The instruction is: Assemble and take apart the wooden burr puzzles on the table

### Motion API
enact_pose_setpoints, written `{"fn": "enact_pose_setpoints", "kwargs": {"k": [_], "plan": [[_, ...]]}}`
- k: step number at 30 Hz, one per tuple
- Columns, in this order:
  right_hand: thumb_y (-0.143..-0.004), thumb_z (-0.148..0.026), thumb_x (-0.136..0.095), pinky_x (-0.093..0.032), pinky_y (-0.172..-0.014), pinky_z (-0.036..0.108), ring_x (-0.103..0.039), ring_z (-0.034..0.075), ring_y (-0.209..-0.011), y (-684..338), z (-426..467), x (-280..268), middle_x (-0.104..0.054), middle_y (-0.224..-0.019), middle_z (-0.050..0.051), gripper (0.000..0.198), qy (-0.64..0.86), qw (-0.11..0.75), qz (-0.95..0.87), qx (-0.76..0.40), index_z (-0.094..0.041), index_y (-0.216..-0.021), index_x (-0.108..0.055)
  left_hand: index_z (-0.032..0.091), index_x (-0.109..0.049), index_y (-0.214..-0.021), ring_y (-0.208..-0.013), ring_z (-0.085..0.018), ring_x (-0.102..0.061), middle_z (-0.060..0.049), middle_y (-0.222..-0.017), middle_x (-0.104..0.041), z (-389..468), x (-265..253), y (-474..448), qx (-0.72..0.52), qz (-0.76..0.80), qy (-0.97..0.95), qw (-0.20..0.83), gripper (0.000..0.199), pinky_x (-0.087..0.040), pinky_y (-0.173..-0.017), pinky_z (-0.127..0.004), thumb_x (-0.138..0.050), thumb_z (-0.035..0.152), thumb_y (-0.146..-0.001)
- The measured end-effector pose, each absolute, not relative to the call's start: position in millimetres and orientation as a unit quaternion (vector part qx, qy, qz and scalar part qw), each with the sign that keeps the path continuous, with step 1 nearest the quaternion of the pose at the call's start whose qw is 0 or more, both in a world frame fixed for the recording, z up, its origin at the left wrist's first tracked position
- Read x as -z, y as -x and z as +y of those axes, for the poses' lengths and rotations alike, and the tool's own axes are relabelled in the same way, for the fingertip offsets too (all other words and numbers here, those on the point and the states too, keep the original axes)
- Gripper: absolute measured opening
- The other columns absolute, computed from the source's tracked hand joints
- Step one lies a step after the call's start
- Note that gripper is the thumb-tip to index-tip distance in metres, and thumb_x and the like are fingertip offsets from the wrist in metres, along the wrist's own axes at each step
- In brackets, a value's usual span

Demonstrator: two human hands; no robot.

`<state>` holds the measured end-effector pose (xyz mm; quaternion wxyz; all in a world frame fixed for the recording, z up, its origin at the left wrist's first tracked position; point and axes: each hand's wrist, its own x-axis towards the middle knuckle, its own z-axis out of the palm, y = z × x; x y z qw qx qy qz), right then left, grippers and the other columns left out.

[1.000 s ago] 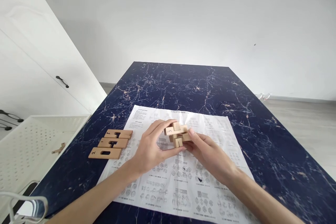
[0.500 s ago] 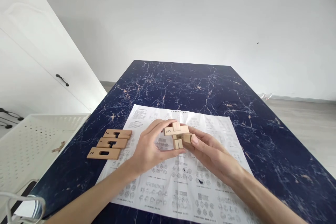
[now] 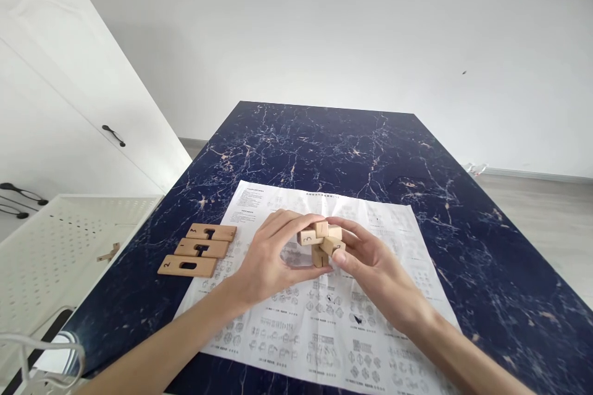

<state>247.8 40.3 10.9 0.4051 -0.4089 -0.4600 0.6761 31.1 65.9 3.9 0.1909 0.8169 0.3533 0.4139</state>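
A pale wall (image 3: pixel 324 31) stands behind the work area. At the left is a white cabinet (image 3: pixel 69 86) with dark handles. The bench (image 3: pixel 306 142) has a dark blue top with light veining. A white perforated panel (image 3: pixel 32 271) lies to the left of the bench. A printed sheet (image 3: pixel 273 367) lies flat on the bench, creased, with rows of small diagrams; a dark patch (image 3: pixel 358 319) shows near its middle.

Both hands are over the sheet. The left hand (image 3: pixel 264 259) is clamped on the wooden assembly (image 3: pixel 320 242), with the thumb beneath and the index finger along the top. The right hand (image 3: pixel 375 262) is clamped on the right side of the same assembly: the thumb bears on the slanted bar (image 3: pixel 332 245), and the other fingers are partly hidden behind.

Three slotted plates (image 3: pixel 215 249) lie at the left edge of the sheet in a stepped row, marked 3, 1 and 2 from far to near.

The assembly is between the two hands, above the sheet. Its bars cross one another. The bar marked 3 (image 3: pixel 307 237) faces left, beside the left fingers. A wood piece (image 3: pixel 109 253) is on the panel.
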Motion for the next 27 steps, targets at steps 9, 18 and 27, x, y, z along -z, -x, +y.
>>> {"fn": "enact_pose_setpoints", "kwargs": {"k": [9, 18, 27], "plan": [[-0.086, -0.048, -0.089, -0.062, -0.1, 0.049, -0.074, 0.029, -0.115, -247.2, 40.6, -14.6, -0.073, -0.13, 0.012, 0.069, 0.415, 0.397, -0.489, -0.657, -0.029, -0.142, -0.053, 0.029, -0.062, -0.142, -0.108, -0.025, -0.073, -0.007, -0.127, -0.077, 64.9, -5.8, -34.9, -0.409, 0.335, -0.81, 0.252, 0.066, -0.063, -0.097, -0.045, -0.092, 0.038, -0.084], [-0.109, -0.044, -0.057, -0.056, -0.093, 0.047, -0.07, 0.03, -0.108, -268.2, 53.1, -19.3, -0.073, -0.123, 0.01, 0.025, 0.409, 0.349, -0.745, -0.394, -0.03, -0.128, -0.066, 0.026, -0.067, -0.139, -0.116, -0.03, -0.076, -0.008, -0.127, -0.078, 64.7, -12.9, -33.2, -0.422, 0.354, -0.738, 0.39, 0.073, -0.065, -0.101, -0.047, -0.097, 0.039, -0.074], [-0.114, -0.054, -0.04, -0.034, -0.059, 0.032, -0.047, 0.016, -0.06, -263.4, 41.5, -24.7, -0.057, -0.07, 0.001, 0.049, 0.437, 0.303, -0.733, -0.425, -0.024, -0.077, -0.053, 0.025, -0.07, -0.136, -0.106, -0.028, -0.077, -0.009, -0.12, -0.079, 65.7, -13.9, -32.2, -0.404, 0.315, -0.772, 0.375, 0.068, -0.066, -0.095, -0.045, -0.096, 0.041, -0.076]]}}
